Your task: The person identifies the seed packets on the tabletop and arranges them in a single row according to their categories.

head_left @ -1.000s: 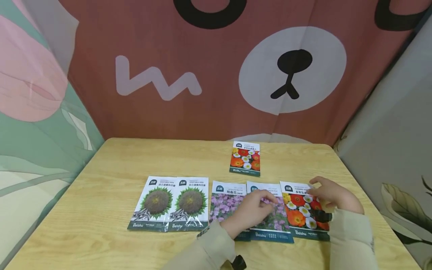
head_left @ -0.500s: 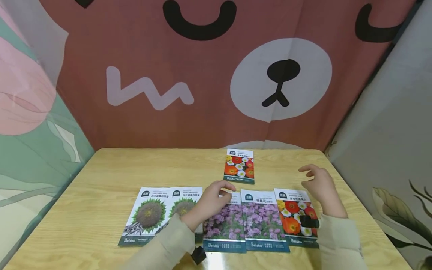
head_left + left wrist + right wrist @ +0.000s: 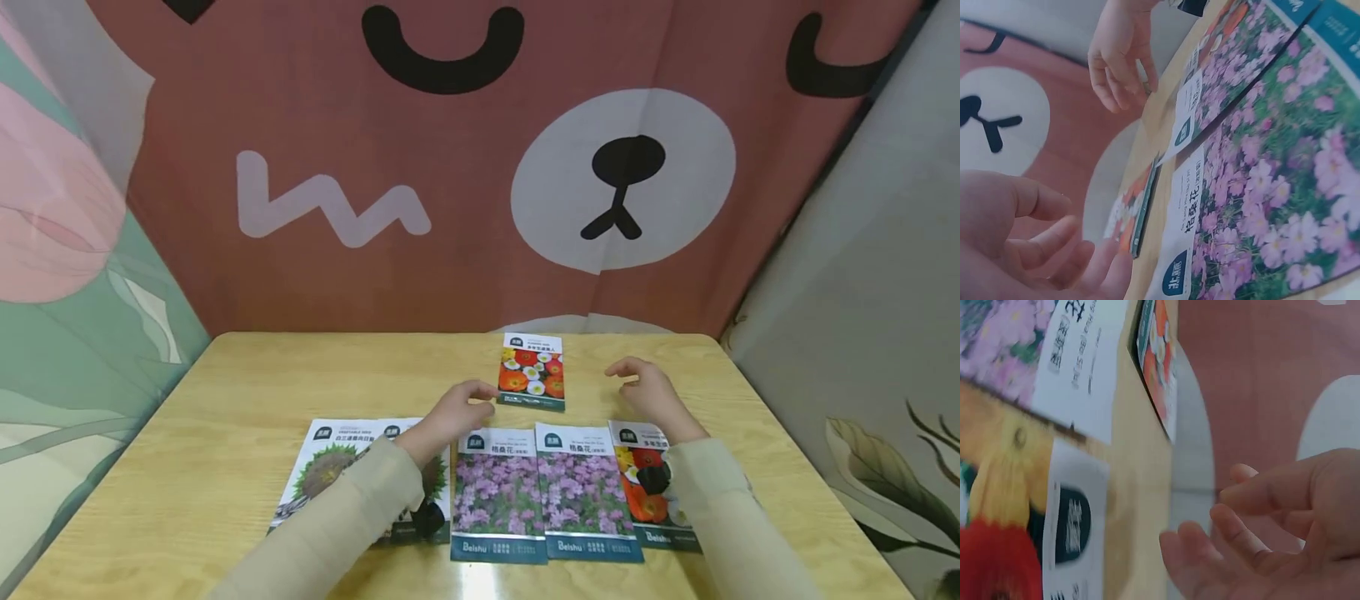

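Observation:
A seed packet with orange, red and white poppies lies alone at the back of the table. My left hand has its fingertips right at that packet's lower left edge, fingers loosely bent and nothing in them. To the packet's right, my right hand hovers over the table with relaxed fingers and holds nothing. Nearer me is a row of packets: two pink cosmos packets in the middle, another poppy packet partly under the right sleeve, and two sunflower packets partly covered by the left arm.
The light wooden table has rounded back corners. A cloth with a bear face hangs right behind its back edge. Patterned cloth walls stand at both sides.
Both hands have left the front row and moved toward the single poppy packet at the back, the left from the cosmos packets, the right from the poppy packet. The head view has shifted slightly.

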A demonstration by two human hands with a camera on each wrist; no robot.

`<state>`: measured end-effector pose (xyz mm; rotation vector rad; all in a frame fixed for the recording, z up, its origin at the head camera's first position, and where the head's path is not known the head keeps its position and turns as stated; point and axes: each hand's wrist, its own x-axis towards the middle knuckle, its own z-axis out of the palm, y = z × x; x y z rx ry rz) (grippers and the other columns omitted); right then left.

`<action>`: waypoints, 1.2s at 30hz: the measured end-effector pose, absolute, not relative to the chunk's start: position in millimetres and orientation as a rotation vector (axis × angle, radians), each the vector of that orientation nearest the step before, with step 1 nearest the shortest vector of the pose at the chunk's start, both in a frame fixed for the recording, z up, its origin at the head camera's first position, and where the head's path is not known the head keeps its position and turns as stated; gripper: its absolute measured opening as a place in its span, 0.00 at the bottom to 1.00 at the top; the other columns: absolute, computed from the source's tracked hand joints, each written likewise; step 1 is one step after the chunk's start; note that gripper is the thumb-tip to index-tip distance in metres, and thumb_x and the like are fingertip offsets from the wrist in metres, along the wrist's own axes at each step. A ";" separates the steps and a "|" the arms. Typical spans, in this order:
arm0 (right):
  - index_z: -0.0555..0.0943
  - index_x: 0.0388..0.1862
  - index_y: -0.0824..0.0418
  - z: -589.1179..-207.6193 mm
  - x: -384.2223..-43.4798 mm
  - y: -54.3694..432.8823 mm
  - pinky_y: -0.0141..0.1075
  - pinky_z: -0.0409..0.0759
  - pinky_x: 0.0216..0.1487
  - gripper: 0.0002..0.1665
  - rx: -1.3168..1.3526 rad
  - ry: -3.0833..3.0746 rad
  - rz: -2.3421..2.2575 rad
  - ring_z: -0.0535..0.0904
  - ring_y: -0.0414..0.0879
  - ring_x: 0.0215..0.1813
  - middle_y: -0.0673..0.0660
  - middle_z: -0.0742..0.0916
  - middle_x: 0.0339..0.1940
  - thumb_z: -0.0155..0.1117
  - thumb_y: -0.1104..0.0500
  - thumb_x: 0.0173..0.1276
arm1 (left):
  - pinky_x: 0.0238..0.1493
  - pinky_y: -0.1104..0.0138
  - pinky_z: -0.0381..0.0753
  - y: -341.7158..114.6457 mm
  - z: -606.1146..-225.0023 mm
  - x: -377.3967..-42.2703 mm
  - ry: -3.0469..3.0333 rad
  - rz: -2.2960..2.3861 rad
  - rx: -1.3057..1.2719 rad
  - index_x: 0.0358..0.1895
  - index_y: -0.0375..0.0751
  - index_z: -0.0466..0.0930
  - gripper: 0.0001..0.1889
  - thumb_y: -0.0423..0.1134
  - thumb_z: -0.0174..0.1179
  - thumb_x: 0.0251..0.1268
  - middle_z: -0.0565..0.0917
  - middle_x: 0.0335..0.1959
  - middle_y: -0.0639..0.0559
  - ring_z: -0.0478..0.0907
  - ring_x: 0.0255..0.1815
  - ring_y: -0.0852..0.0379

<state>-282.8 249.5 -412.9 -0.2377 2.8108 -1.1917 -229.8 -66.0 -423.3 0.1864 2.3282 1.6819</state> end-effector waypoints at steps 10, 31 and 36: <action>0.53 0.79 0.72 -411.9 -308.1 222.4 0.50 0.83 0.55 0.34 -0.082 2.361 -1.436 0.65 0.67 0.69 0.76 0.59 0.77 0.43 0.65 0.78 | 0.70 0.46 0.69 -62.1 -440.0 -259.6 2.134 1.927 -0.091 0.75 0.24 0.57 0.31 0.34 0.51 0.74 0.63 0.73 0.28 0.65 0.71 0.30; 0.55 0.77 0.75 -437.5 -322.6 180.9 0.31 0.84 0.37 0.37 0.110 2.245 -1.665 0.76 0.45 0.42 0.73 0.69 0.71 0.53 0.74 0.71 | 0.71 0.50 0.69 -40.0 -445.3 -275.0 2.185 1.913 -0.204 0.72 0.24 0.65 0.27 0.36 0.52 0.74 0.68 0.73 0.32 0.70 0.69 0.35; 0.58 0.74 0.79 -437.7 -319.5 185.3 0.29 0.83 0.32 0.37 0.073 2.325 -1.637 0.79 0.40 0.33 0.77 0.76 0.64 0.56 0.77 0.66 | 0.72 0.51 0.68 -37.2 -441.3 -274.2 2.021 2.062 -0.198 0.70 0.19 0.63 0.26 0.30 0.50 0.72 0.66 0.72 0.29 0.66 0.72 0.36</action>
